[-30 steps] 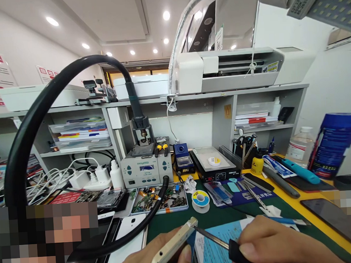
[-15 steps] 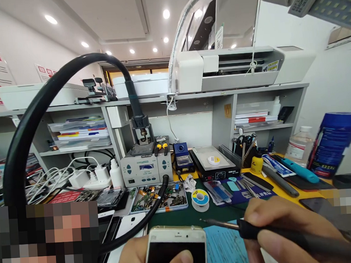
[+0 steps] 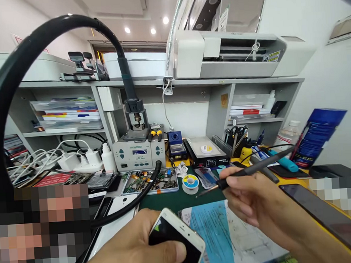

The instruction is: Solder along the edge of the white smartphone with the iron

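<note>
My left hand (image 3: 137,245) grips the phone (image 3: 173,231) at the blue-and-white paper's (image 3: 217,224) left edge, thumb over its screen likely for steadiness, while my right hand (image 3: 247,198) holds the soldering iron (image 3: 255,166) pen-fashion, presumably for control.

Phone (image 3: 172,234): white frame, blackish screen with bright green patch in one corner. Soldering iron (image 3: 255,168): black handle, silvery shaft. Paper (image 3: 214,232): light blue panel carrying fine dark lines, whitish panel smudged grey. Mat (image 3: 164,199): deep green. Solder spool (image 3: 190,182): white, label blue and yellow. Hose (image 3: 131,208) — plain black. Station (image 3: 128,158): light grey, buttons dark green. Pliers (image 3: 159,135): yellow and black grips. Cylindrical container (image 3: 321,134) — strong blue. Chunky tool (image 3: 286,163): turquoise.
</note>
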Tool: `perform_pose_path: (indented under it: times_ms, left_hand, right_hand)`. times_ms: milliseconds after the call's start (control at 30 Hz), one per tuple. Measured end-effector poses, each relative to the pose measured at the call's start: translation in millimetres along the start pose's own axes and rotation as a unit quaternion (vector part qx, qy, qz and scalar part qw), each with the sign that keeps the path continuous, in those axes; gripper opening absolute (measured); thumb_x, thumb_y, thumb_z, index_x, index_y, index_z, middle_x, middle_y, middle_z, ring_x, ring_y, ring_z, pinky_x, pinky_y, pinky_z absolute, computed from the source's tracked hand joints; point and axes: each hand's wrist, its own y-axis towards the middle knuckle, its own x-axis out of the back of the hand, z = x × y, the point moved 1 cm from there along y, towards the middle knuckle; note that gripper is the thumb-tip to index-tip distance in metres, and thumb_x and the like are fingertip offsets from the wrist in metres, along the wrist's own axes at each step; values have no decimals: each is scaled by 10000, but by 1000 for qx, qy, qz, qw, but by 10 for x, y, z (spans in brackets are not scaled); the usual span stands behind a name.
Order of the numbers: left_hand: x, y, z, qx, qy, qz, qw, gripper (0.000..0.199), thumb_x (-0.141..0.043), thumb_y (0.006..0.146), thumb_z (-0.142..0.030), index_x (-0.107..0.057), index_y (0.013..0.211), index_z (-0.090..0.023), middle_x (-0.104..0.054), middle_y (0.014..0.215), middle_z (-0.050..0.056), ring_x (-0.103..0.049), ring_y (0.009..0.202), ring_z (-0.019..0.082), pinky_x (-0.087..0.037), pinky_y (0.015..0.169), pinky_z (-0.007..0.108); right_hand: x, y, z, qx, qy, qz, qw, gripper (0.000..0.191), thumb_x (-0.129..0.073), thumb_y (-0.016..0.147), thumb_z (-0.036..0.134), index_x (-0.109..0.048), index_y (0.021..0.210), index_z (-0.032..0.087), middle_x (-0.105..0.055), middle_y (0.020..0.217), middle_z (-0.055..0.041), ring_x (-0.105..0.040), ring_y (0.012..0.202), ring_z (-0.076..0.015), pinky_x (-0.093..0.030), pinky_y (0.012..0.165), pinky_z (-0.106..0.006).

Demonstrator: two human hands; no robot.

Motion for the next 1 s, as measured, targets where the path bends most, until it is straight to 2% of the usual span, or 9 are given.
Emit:
perform_pose_path:
  times_ms: [133,233,333,400,533,600,767,867,1000]
  left_hand:
    - [17,117,-139,-16,13,2,1000,189,-714,783,-224,-867,879,-279,-824,840,-58,-758,852,140,-544,777,171]
    - [57,248,-255,14,88,30,996,242,-670,780,-223,-859,916,-289,-834,934,-62,-750,917,154,-529,828,201]
    - [87,390,-351,57,139,70,986,131,-731,739,-240,-817,838,-238,-799,863,-51,-714,857,180,-504,791,234]
    - [99,459,-374,82,154,66,982,126,-796,692,-249,-790,812,-210,-782,857,-34,-698,899,217,-499,812,264]
    - [112,484,-327,137,194,10,971,435,-813,712,-264,-761,1141,-218,-766,1220,39,-616,1242,333,-470,980,355]
    - [104,465,-296,152,211,6,966,483,-750,778,-280,-723,1258,-239,-725,1344,47,-555,1348,360,-441,1046,397]
    - [46,467,-265,99,189,50,976,333,-693,819,-262,-791,1137,-249,-798,1158,-6,-667,1164,321,-519,926,357]
    - [41,475,-244,64,158,54,984,312,-673,853,-245,-800,1138,-263,-807,1172,-13,-670,1202,317,-529,964,349]
    - [96,453,-185,82,198,45,976,349,-706,901,-334,-760,1243,-292,-773,1296,-12,-611,1319,345,-519,1017,346]
  right_hand:
    - [-15,83,85,2,-12,12,1000,233,-817,923,398,-771,895,172,-598,577,66,-513,375,-59,-409,342,-133]
    - [-10,131,167,5,-34,41,999,214,-823,900,354,-750,871,155,-641,542,43,-573,356,-97,-432,326,-156]
    - [33,183,166,16,-50,57,997,184,-829,846,315,-731,862,160,-660,520,34,-606,358,-121,-450,332,-170]
    - [85,200,103,22,-56,62,996,166,-808,824,310,-717,847,173,-659,511,36,-601,351,-121,-452,337,-173]
    - [220,146,-79,28,-75,65,995,123,-775,801,278,-699,792,181,-633,453,40,-576,332,-116,-433,347,-172]
    - [273,98,-148,29,-89,60,994,105,-776,811,248,-704,787,175,-629,425,37,-571,336,-112,-421,363,-166]
    - [307,65,-231,22,-115,29,993,81,-752,847,199,-694,793,187,-622,433,54,-558,373,-98,-402,380,-151]
    - [303,84,-262,15,-131,1,991,98,-742,854,217,-678,783,201,-601,421,62,-536,360,-100,-376,363,-149]
    - [306,71,-310,23,-167,-14,986,86,-769,865,228,-709,804,211,-581,432,65,-527,380,-89,-374,390,-142]
